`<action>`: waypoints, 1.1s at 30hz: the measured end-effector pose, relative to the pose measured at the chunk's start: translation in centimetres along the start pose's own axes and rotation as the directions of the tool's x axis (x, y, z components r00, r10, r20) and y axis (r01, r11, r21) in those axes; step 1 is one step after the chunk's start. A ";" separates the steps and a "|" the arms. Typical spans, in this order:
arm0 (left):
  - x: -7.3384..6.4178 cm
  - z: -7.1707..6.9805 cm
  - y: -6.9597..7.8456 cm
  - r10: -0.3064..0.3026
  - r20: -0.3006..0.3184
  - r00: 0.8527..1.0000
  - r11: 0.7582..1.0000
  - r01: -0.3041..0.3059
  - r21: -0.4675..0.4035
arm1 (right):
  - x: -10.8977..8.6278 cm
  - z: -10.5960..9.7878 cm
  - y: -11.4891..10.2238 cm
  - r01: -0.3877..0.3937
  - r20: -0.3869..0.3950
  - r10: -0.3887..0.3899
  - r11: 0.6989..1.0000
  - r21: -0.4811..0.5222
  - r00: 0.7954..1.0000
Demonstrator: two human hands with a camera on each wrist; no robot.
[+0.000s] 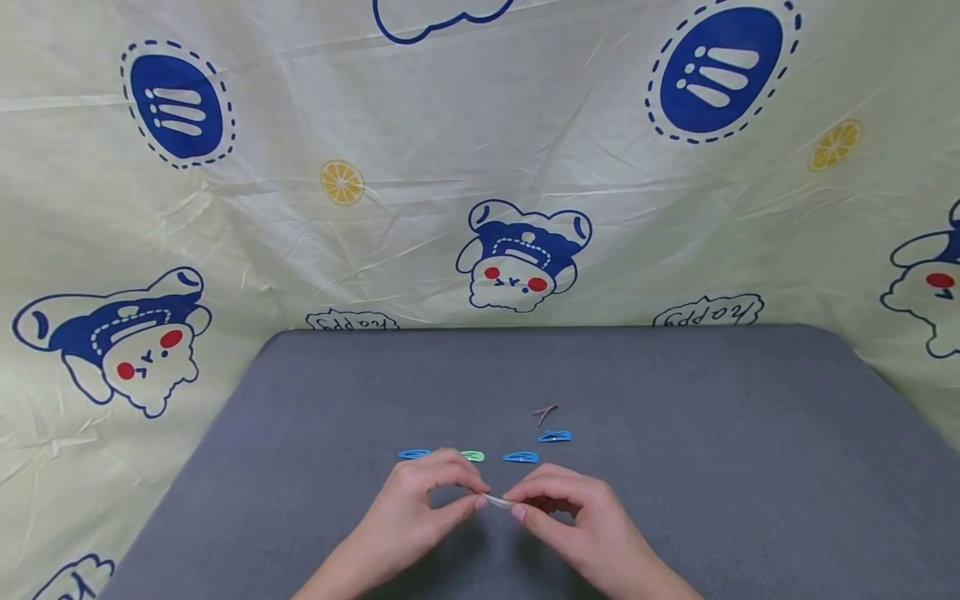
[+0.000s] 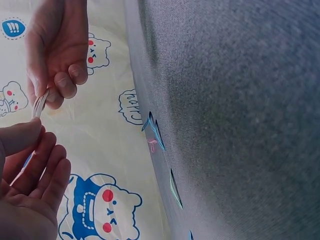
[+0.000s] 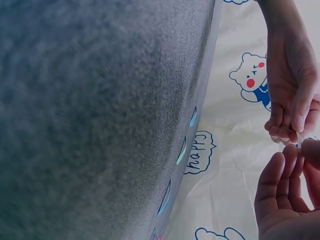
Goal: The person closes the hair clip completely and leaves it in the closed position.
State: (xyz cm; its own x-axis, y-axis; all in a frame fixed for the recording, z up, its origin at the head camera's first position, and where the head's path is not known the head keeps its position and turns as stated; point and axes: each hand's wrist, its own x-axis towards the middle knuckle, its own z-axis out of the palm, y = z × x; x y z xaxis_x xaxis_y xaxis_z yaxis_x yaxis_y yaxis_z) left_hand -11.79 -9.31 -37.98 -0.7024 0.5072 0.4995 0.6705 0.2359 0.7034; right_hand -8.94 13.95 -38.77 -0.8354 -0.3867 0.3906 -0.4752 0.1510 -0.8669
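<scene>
A pale, whitish snap hair clip (image 1: 498,502) is held between both hands above the grey table, its slotted frame showing in the left wrist view. With thumb and fingertips, my left hand (image 1: 412,507) pinches one end of it. The other end is pinched by my right hand (image 1: 592,517), also between thumb and fingers. Just beyond the hands lie a blue hair clip (image 1: 520,457) and a green hair clip (image 1: 472,456). Another blue clip (image 1: 415,454) sits at the left, partly behind my left hand.
Farther back on the grey table (image 1: 712,417) lie one more blue clip (image 1: 556,436) and a pinkish clip (image 1: 545,413) with its two parts spread apart. Behind the table's far edge hangs a pale printed cloth (image 1: 420,250), which also runs along both sides.
</scene>
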 end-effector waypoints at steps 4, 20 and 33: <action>0.0 -0.1 0.0 0.011 -0.029 1.000 1.000 -0.010 0.027 | 0.3 0.1 0.0 -0.029 0.022 0.029 1.000 0.009 0.999; -1.1 -0.9 -0.9 0.188 -0.097 0.977 0.972 -0.170 0.164 | 1.9 0.9 0.8 0.023 0.038 -0.024 0.999 0.026 0.999; -1.5 -2.2 -1.3 0.235 -0.150 0.960 0.956 -0.201 0.212 | 4.1 1.1 0.2 -0.072 0.095 0.068 0.997 0.041 0.993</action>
State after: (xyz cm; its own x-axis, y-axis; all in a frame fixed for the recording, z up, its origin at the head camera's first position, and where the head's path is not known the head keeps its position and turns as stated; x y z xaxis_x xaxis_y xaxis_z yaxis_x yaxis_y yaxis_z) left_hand -12.20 -12.20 -38.53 -0.5525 0.4178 0.7212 0.8332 0.2996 0.4647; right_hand -12.18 11.40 -37.72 -0.8356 -0.4601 0.3000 -0.4023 0.1407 -0.9046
